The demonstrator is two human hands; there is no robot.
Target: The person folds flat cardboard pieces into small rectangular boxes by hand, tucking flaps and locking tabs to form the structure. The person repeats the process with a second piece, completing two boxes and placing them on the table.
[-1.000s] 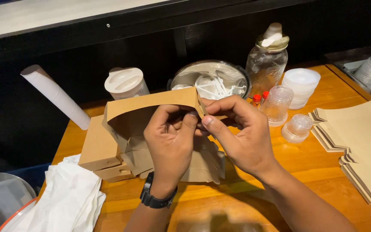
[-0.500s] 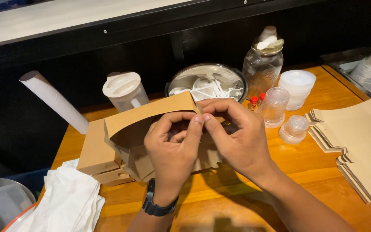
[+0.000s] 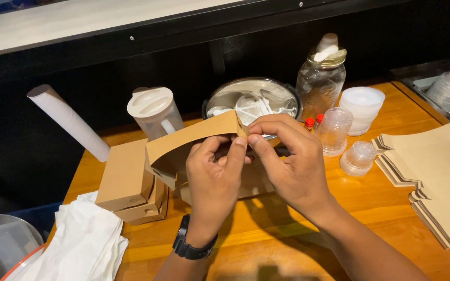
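Note:
Both of my hands hold one brown cardboard box blank [image 3: 183, 145] above the wooden table [image 3: 287, 229]. My left hand [image 3: 214, 179], with a black watch on the wrist, pinches its upper flap from below. My right hand [image 3: 290, 164] pinches the same flap's corner from the right, fingertips meeting those of the left. The blank is bent into a curved, half-folded shape, and its lower part is hidden behind my hands.
Two folded brown boxes [image 3: 128, 184] are stacked at the left, beside white paper napkins [image 3: 79, 244]. A flat stack of box blanks [image 3: 438, 177] lies at the right. Behind are a white-lidded pitcher [image 3: 154, 112], a metal bowl [image 3: 251, 99], a glass jar [image 3: 321, 78], and small plastic cups [image 3: 334, 130].
The flap I hold has risen and moved right as my fingers pinch its corner. Both hands have shifted slightly to the right.

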